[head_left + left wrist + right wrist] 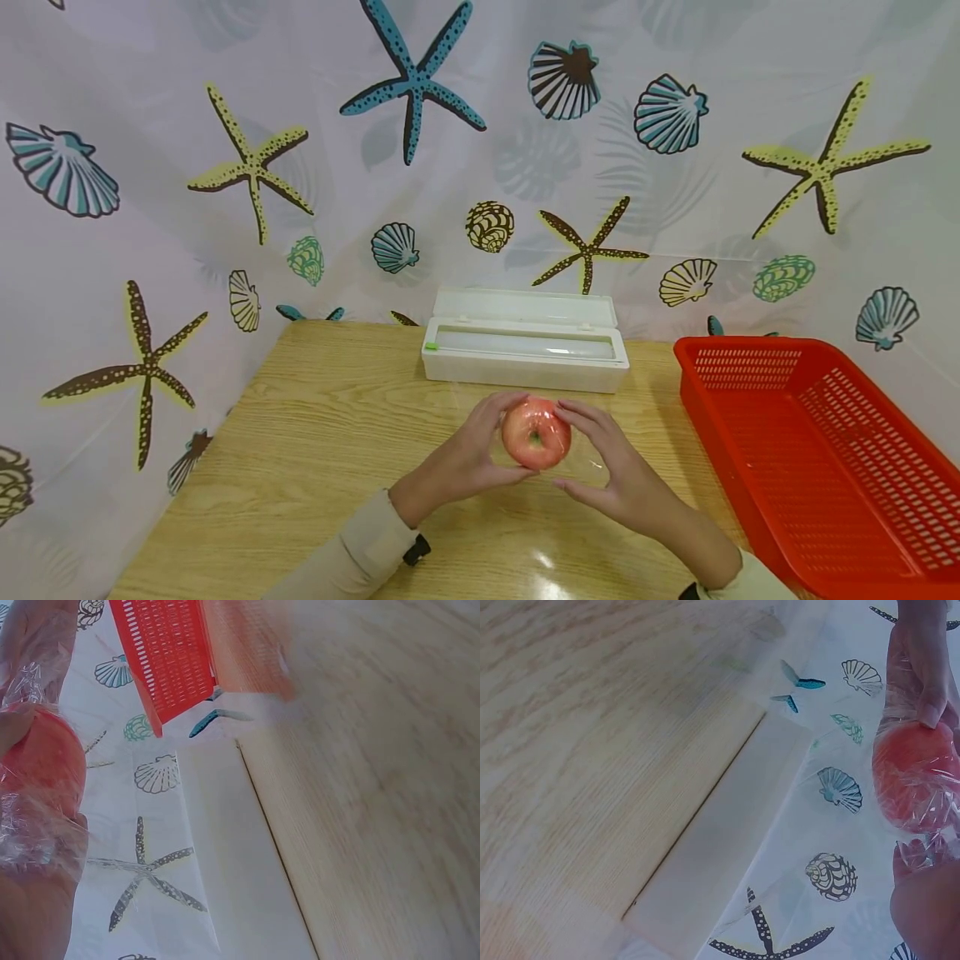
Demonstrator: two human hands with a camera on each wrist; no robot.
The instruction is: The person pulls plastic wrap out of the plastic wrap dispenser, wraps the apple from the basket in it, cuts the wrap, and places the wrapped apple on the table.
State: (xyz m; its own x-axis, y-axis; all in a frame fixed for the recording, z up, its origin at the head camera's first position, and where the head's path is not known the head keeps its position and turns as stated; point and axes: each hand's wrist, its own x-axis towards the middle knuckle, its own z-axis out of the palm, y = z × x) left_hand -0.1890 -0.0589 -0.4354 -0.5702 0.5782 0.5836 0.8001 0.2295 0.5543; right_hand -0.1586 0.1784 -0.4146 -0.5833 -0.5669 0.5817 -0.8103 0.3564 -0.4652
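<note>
Gripping the film-wrapped apple [536, 435] at nine o'clock, the left hand [472, 450] faces the half-open right hand [627, 479] touching two; likely slippery, so cup both sides.

White, cloth-like backdrop sheet [465, 183] hangs behind and along both sides, faintly creased. Prints on it: large blue dotted starfish [415, 81], yellow speckled starfish [822, 170], brown speckled starfish [147, 367], teal-and-white scallop shells [669, 115], pale grey ghosted shapes [536, 158]. Light yellow-brown wood-grain table [337, 400] stands in front, far edge near the sheet. Bright white glare spots [552, 590] show on its near part.
</note>
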